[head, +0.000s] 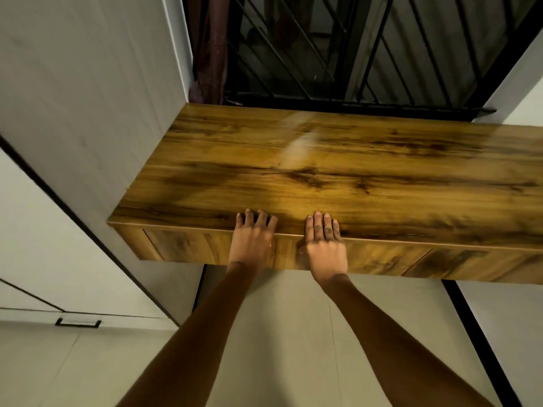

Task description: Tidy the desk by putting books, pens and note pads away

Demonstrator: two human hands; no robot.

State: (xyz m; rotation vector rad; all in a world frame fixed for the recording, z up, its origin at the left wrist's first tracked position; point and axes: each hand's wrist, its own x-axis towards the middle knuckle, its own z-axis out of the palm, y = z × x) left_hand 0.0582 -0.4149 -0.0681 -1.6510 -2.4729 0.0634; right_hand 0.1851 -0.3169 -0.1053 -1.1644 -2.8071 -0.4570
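Note:
A wooden desk (352, 160) with a dark grained top juts out from the wall, and no books, pens or note pads show on it. My left hand (252, 239) lies palm down over the desk's front edge, fingers spread on the top. My right hand (323, 245) rests flat beside it on the same edge, fingers together and pointing away from me. Neither hand holds anything. Drawer fronts (188, 245) run along the face below the edge.
A white cabinet (88, 98) stands against the desk's left side, with a black handle (78, 322) lower down. Behind the desk is a dark window with a black metal grille (352, 48) and a maroon curtain (210, 48). Pale floor lies below.

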